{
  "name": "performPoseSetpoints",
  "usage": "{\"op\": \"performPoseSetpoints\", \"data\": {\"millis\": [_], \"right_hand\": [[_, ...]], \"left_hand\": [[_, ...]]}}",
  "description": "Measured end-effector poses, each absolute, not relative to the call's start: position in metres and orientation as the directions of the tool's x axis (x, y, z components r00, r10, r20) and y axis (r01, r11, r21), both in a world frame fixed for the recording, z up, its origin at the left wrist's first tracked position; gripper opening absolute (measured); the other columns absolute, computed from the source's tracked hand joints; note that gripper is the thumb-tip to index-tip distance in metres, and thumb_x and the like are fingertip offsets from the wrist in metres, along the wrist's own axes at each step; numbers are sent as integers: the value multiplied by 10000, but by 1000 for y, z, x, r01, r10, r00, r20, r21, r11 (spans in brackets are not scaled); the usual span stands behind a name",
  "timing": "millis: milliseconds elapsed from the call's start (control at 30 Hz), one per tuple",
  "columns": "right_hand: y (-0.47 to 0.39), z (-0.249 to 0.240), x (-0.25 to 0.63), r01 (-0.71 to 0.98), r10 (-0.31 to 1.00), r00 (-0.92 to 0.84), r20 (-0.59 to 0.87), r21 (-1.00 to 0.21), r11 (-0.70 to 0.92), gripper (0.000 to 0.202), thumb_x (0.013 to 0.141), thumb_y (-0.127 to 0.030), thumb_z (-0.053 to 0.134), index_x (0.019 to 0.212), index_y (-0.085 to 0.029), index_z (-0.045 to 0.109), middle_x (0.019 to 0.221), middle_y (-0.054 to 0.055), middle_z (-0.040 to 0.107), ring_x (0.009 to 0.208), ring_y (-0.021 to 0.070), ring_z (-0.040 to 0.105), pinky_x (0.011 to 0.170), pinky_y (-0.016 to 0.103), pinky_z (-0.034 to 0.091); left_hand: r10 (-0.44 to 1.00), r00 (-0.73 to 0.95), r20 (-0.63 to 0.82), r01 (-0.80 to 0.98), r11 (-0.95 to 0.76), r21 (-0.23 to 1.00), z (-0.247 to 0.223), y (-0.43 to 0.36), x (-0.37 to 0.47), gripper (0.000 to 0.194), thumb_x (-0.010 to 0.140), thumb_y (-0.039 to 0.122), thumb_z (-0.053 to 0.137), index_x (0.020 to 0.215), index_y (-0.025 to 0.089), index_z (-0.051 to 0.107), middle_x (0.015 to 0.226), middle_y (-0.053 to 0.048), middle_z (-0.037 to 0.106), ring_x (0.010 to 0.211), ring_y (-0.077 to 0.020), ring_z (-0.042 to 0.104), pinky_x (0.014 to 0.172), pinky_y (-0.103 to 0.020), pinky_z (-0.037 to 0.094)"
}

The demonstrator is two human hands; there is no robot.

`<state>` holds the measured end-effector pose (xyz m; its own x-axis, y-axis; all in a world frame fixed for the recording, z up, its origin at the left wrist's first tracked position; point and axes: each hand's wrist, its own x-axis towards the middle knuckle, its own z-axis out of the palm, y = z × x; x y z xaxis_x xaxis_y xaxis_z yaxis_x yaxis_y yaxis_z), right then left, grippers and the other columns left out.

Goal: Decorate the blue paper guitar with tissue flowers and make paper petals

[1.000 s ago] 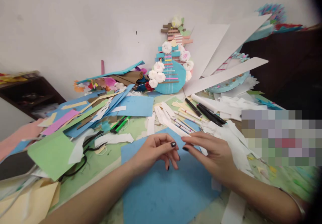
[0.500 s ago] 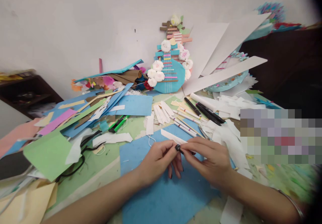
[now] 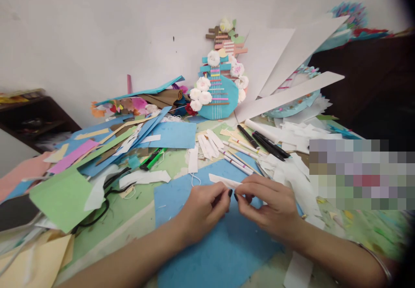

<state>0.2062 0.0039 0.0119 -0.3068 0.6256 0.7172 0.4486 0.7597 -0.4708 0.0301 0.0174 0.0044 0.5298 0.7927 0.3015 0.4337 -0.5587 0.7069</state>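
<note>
Grip of our right hand (image 3: pixel 272 199), frame centre, narrow on one white paper strip (image 3: pixel 223 179), long axis slanting upper left just above our left hand (image 3: pixel 205 209), its hold we cannot tell.

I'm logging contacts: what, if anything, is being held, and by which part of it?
A white paper strip seems held by its right end in the right hand; for the left hand, it cannot be told.

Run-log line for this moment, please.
left hand: curled, grip unclear; right hand: close beside, grip unclear; white strip: near both hands; beneath: blue sheet
</note>
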Motion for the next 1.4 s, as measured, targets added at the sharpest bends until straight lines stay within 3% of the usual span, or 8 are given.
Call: {"op": "performPoseSetpoints", "data": {"millis": [133, 233, 367, 467, 900, 1100, 1233, 1400], "right_hand": [[3, 14, 207, 470, 634, -263, 728, -477, 743, 155, 772, -69, 539, 735, -197, 618, 661, 16, 597, 558, 105, 529, 527, 240, 460], [2, 14, 209, 480, 623, -231, 748, -470, 741, 150, 776, -71, 563, 793, -196, 644, 720, 33, 638, 604, 114, 584, 553, 235, 494], [2, 14, 209, 456, 600, -230, 767, -459, 762, 174, 783, -67, 574, 856, -195, 667, 761, 50, 670, 647, 130, 630, 578, 237, 527], [2, 13, 207, 405, 577, -262, 773, -455, 793, 208, 784, -57, 574, 897, -202, 671, 797, 54, 684, 709, 144, 656, 624, 244, 550], [4, 5, 204, 350, 615, -395, 682, -508, 787, 242, 822, -68, 550, 986, -192, 679, 886, 40, 709, 811, 111, 670, 735, 199, 546], [4, 4, 202, 299, 606, -424, 673, -527, 795, 347, 834, -34, 524, 1110, -204, 648, 980, 38, 710, 864, 84, 666, 796, 165, 527], [4, 3, 202, 243, 605, -454, 654, -563, 790, 376, 841, -27, 512, 1145, -215, 627, 891, 12, 713, 796, 62, 661, 743, 142, 526], [5, 0, 202, 220, 605, -502, 617, -586, 780, 341, 855, -39, 488, 1112, -202, 643, 900, 18, 716, 804, 68, 667, 733, 147, 523]], "left_hand": [[817, 506, 277, 434, -519, 737, 4, 18, 28, 298, 897, 222, 401, 640, 159, 538, 568, -1, 590, 522, -84, 526, 566, -202, 394], [851, 501, 156, 370, -374, 850, 4, 19, 30, 379, 921, 337, 365, 700, 141, 602, 576, -27, 602, 502, -93, 534, 523, -202, 415], [826, 558, -80, 74, 46, 996, 4, 22, 35, 539, 844, 579, 409, 837, 103, 662, 685, -91, 638, 519, -136, 559, 413, -221, 436], [831, 550, -81, -126, 179, 976, 6, 25, 38, 493, 759, 571, 569, 809, 95, 688, 830, -128, 664, 600, -141, 568, 426, -211, 443], [915, 396, -78, -451, 268, 852, 10, 24, 35, 204, 781, 283, 667, 871, 109, 722, 833, -81, 688, 762, -132, 608, 712, -241, 466], [891, 441, -109, -589, 379, 714, 8, 23, 34, 192, 796, 236, 653, 970, 157, 669, 924, -85, 698, 769, -147, 628, 684, -263, 470], [877, 470, -103, -582, 395, 710, 6, 24, 33, 164, 811, 247, 627, 921, 136, 678, 939, -109, 703, 792, -188, 648, 637, -281, 494], [951, 283, -129, -666, 291, 687, 12, 37, 25, 130, 798, 133, 602, 865, 81, 699, 818, -112, 720, 844, -196, 672, 845, -319, 506]]}}
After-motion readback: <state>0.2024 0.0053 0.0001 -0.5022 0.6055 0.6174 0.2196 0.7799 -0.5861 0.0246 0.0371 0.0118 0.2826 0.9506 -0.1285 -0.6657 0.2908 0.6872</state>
